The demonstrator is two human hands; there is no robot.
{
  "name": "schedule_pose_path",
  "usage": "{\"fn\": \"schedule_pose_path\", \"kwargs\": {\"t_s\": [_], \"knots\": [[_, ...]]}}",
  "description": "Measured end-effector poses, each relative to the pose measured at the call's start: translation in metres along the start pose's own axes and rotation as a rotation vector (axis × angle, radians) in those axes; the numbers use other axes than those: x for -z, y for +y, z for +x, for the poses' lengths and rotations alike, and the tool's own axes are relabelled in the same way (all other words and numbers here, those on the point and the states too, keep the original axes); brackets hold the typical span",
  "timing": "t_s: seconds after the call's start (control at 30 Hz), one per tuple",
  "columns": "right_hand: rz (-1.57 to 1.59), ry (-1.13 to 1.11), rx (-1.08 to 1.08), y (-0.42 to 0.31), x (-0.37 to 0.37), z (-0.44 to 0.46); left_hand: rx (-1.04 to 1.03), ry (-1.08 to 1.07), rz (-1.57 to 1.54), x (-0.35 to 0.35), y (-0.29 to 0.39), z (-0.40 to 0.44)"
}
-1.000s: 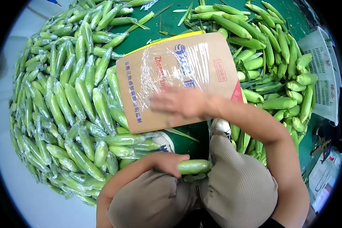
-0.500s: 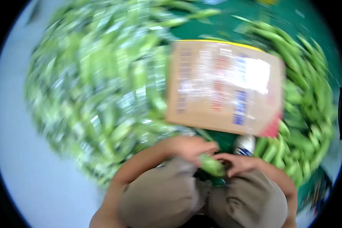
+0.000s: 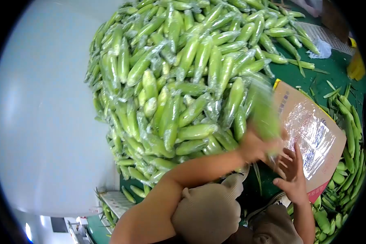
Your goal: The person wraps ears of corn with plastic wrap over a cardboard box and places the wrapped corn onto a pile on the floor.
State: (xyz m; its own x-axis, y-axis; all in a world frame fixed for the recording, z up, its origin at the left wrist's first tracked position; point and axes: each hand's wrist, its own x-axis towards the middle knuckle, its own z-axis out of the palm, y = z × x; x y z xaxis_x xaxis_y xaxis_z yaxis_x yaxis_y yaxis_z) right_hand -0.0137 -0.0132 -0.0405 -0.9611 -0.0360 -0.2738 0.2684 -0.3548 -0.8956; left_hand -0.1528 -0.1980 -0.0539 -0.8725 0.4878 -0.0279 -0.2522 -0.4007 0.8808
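Observation:
My left hand (image 3: 258,144) is wrapped round the lower end of a green corn cob (image 3: 265,118), which is blurred by motion and tilted upward. To its right, my right hand (image 3: 290,173) is raised with its fingers spread, holding nothing. Behind that hand lies a cardboard box (image 3: 333,142) with clear film on its top. A large heap of film-wrapped cobs (image 3: 187,59) reaches close to my left hand.
Unwrapped cobs (image 3: 322,221) lie to the right of the box. A pale smooth surface (image 3: 57,101) fills the left side. A crumpled plastic piece (image 3: 322,49) and a yellow object (image 3: 356,67) are at the upper right. My knees are below the hands.
The view has swung left, so the box appears farther right. My hands, together round the cob half a second ago, are apart; my left hand has raised it and my right hand has let go.

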Motion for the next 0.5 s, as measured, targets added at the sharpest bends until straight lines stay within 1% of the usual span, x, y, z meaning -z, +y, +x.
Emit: {"fn": "schedule_pose_path", "kwargs": {"t_s": [0.03, 0.1, 0.17, 0.23, 0.27, 0.3, 0.33, 0.37, 0.4, 0.43, 0.47, 0.5], "knots": [[-0.169, 0.074, 0.079, 0.002, 0.012, -0.01, -0.304, 0.115, -0.122, 0.014, 0.057, 0.017], [-0.173, 0.204, 0.059, 0.029, 0.06, -0.034, -0.645, 0.312, -0.274, 0.041, 0.136, 0.052], [-0.12, 0.421, 0.015, 0.039, 0.094, -0.056, -0.784, 0.486, -0.314, 0.067, 0.184, 0.073], [-0.299, 0.619, 0.064, 0.064, 0.147, -0.077, -0.976, 0.643, -0.333, 0.082, 0.22, 0.084], [-0.376, 0.742, 0.152, 0.078, 0.177, -0.088, -0.866, 0.487, -0.228, 0.092, 0.193, 0.084], [-0.453, 0.872, 0.228, 0.088, 0.207, -0.099, -0.74, 0.338, -0.123, 0.086, 0.146, 0.083], [-0.636, 0.963, 0.256, 0.096, 0.242, -0.112, -0.737, 0.235, 0.086, 0.071, 0.089, 0.083], [-0.833, 1.067, 0.275, 0.103, 0.278, -0.133, -0.515, 0.218, 0.518, 0.055, 0.039, 0.064], [-1.226, 1.149, 0.384, 0.098, 0.3, -0.141, -0.3, 0.056, 0.704, 0.035, 0.011, 0.047], [-1.58, 1.242, 0.175, 0.105, 0.323, -0.162, -0.398, -0.114, 1.243, 0.031, -0.013, 0.035], [-1.426, 1.39, 0.11, 0.138, 0.35, -0.182, -0.561, -0.336, 1.421, 0.03, -0.029, 0.033], [-1.727, 1.259, -0.076, 0.149, 0.355, -0.205, -0.511, -0.506, 1.627, 0.028, -0.048, 0.026]]}}
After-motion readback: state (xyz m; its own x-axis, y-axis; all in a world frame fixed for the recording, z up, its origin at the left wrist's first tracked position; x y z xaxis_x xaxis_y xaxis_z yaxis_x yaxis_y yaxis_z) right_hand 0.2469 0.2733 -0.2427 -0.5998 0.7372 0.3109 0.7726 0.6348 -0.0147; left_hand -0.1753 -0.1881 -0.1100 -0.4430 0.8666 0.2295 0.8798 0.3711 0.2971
